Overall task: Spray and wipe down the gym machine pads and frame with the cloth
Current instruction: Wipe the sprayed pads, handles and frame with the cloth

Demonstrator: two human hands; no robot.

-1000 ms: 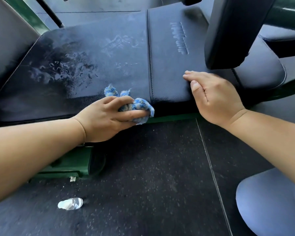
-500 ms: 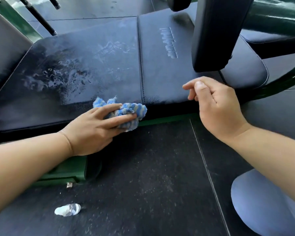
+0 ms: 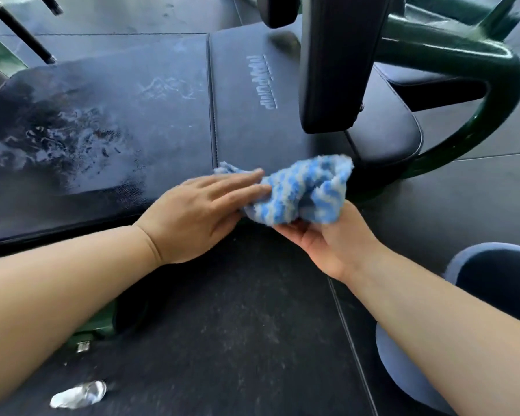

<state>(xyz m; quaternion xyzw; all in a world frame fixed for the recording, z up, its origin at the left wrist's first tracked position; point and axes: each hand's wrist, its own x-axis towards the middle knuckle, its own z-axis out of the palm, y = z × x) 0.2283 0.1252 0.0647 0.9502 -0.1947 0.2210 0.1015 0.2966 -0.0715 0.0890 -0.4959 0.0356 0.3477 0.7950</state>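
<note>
Left hand (image 3: 204,211): palm down, fingers straight, with the fingertips laid on the near-left end of the cloth. It clasps nothing.
Right hand (image 3: 327,238): palm up beneath the cloth, cupped round the bundle from below. We read this hand as the one carrying it.
Cloth (image 3: 306,190): blue-and-white striped and bunched, at centre frame by the near edge of the logo pad. We cannot tell whether it touches the pad.
Step in hand: in our judgement the cloth is being regathered or passed between the hands, a pause between wiping strokes.
Next move: we expect one hand needs a firm hold on a fresh face of the cloth, which then goes flat onto the wet area at left.
Main pad (image 3: 87,130): left half of frame. Foamy streaks and wet patches lie on it, so we judge the wiping there unfinished.
Logo pad (image 3: 252,124): right of the stitched seam, matt, with no foam that we can see.
Upright pad (image 3: 333,64): upper centre-right, standing over the logo pad. We cannot tell whether it has been wiped.
Seat pad (image 3: 388,136): right of centre, behind the cloth.
Green frame (image 3: 499,85): a curved tube at upper right. We judge it not yet wiped.
Container: a small clear bottle-like item (image 3: 78,394) lies on its side on the floor mat (image 3: 237,325) at lower left. We cannot tell what it holds, and we see no other container.
</note>
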